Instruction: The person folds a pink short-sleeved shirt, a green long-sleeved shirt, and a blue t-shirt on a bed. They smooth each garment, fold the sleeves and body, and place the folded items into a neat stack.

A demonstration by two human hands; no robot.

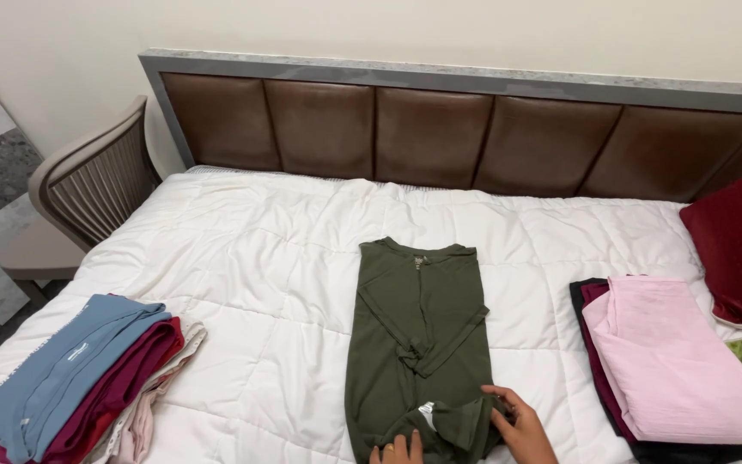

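Observation:
An olive green shirt point(418, 344) lies lengthwise on the white quilted bed cover point(259, 258), its sides and sleeves folded inward. My right hand point(521, 425) pinches the shirt's lower right hem near the frame's bottom edge. Only the fingertips of my left hand point(397, 450) show, resting on the bottom hem of the same shirt; the rest of that hand is cut off by the frame.
A stack of folded clothes, blue point(62, 378) on top of maroon and pale pieces, sits at the left front. A pink garment point(680, 361) lies over dark ones at the right. A dark red pillow point(736, 245) is far right; a chair point(88, 189) stands left of the padded brown headboard point(431, 137).

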